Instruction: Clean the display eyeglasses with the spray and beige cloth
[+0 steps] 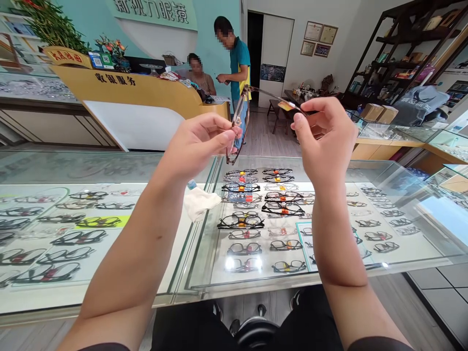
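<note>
A pair of eyeglasses (245,122) is held up above the glass display case (204,287), turned nearly edge-on. My left hand (199,144) pinches the frame near the nose bridge between thumb and fingers. On the right, my right hand (323,134) grips the end of one temple arm, which carries a small yellow and white tag (287,106). A crumpled white cloth (199,202) lies on the glass below my left hand. Beneath the glasses, rows of eyeglass frames (241,222) with coloured tags are laid out.
More frames (66,237) lie in the left section of the case. Beyond stands a yellow and white counter (135,105) with one person seated and another person (239,63) standing beside it. Cardboard boxes (372,112) and a grey bag (417,105) rest at the right.
</note>
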Demonstrator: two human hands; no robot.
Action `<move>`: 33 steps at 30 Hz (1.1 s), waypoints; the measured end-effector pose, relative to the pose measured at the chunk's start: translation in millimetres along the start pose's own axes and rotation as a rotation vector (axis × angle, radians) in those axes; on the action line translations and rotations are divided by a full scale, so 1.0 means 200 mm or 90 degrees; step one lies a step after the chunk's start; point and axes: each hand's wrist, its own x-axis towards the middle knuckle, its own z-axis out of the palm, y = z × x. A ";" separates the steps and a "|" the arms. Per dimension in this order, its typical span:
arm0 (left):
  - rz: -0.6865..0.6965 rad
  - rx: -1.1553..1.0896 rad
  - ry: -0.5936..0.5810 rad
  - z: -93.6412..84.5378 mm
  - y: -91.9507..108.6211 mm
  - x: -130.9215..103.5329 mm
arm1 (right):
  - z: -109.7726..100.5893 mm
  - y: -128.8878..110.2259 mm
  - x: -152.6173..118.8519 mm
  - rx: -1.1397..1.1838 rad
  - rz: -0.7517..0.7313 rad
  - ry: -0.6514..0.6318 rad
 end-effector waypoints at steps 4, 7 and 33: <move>-0.005 -0.041 0.034 0.06 0.00 -0.01 | 0.07 -0.08 -0.05 0.023 -0.002 -0.008; -0.001 -0.035 0.027 0.10 0.02 -0.02 | 0.13 -0.10 -0.07 0.045 0.020 -0.071; -0.018 -0.035 0.025 0.16 0.01 -0.05 | 0.19 0.12 -0.03 -0.004 0.040 -0.094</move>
